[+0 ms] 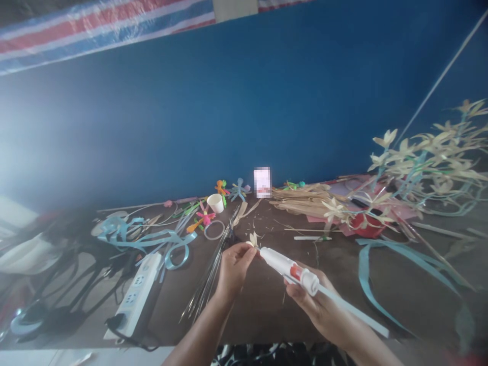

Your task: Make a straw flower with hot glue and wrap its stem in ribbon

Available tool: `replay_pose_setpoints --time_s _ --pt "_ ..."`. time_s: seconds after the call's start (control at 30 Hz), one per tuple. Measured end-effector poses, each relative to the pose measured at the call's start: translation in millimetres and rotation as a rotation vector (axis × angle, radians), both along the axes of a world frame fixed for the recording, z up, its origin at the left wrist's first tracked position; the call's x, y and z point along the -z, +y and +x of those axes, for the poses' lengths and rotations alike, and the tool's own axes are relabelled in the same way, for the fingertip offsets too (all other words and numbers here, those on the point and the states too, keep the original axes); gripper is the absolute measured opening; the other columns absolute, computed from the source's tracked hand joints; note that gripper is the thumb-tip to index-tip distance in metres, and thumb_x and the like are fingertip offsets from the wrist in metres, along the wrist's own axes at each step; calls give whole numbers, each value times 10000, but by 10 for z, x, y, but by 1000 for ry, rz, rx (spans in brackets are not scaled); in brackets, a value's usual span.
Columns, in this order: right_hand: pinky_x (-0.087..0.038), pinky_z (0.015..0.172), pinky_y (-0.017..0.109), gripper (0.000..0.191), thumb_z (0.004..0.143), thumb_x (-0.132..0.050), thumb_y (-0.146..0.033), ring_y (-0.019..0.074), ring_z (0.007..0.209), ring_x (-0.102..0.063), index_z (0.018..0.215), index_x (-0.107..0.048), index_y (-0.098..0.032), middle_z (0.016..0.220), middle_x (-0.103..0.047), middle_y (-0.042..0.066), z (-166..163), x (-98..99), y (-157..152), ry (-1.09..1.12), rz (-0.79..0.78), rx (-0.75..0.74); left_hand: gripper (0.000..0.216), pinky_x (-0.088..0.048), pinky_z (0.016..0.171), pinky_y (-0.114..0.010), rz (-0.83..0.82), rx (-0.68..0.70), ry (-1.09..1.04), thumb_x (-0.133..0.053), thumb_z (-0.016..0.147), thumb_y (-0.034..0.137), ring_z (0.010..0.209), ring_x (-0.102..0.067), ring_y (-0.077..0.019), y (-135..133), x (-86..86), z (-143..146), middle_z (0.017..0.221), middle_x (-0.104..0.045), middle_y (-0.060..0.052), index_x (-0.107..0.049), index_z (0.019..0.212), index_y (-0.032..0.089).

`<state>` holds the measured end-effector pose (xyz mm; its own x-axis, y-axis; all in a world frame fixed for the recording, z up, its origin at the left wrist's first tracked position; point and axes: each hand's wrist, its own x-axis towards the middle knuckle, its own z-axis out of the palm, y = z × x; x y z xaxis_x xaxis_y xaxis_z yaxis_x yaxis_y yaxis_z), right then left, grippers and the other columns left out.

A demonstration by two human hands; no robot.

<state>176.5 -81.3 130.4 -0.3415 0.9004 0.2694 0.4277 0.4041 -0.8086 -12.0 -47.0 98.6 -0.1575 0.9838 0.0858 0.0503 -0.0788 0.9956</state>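
Observation:
My left hand [235,265] pinches a small cream flower [253,239] by its base, petals pointing up. In my right hand [316,305] is a white glue gun [280,262] with a red part; a long white glue stick [354,311] runs out of its back. The gun's nozzle is right beside the flower base, but my fingers partly hide whether they touch. Thin metal wires [208,277] lie in a bundle left of my left hand. Small pale scraps are scattered just beyond the flower.
A white power strip [139,290] and blue ribbon [147,239] lie left. Farther back are a white cup [215,203], a tape ring [214,230], pink and orange figures, and dried husks [305,201]. Cream flowers [430,152] on blue stems crowd the right; a blue panel [229,112] rises behind.

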Motion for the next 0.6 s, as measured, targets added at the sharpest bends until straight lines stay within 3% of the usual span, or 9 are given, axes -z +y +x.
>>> replay_pose_setpoints --time_s 0.2,0.4,0.5,0.6 --pt "-489 500 237 283 785 -486 -437 151 568 -570 887 -594 -196 784 -621 61 15 217 -52 21 -54 82 150 -404 603 -223 10 -2 -3 -573 702 240 586 -548 -133 -7 -3 8 578 -615 -10 -627 606 139" --pt "-462 464 236 283 839 -388 -403 151 545 -553 898 -557 -183 664 -570 35 111 287 -58 10 -73 122 164 -427 716 -288 1 -18 -12 -554 718 271 662 -598 -170 3 28 -29 636 -658 -42 -630 673 133" --pt "-462 519 246 194 840 -399 -350 147 583 -549 919 -486 -195 705 -549 20 166 262 -14 -101 -61 143 163 -433 712 -295 -10 -53 -38 -553 723 280 645 -601 -166 22 70 -98 635 -658 -37 -621 689 135" --pt "-458 585 296 166 801 -452 -316 180 667 -559 917 -450 -197 776 -528 32 181 383 26 -320 21 163 132 -443 709 -305 -24 -38 -139 -574 710 268 643 -606 -167 38 105 -145 656 -660 -32 -608 716 141"
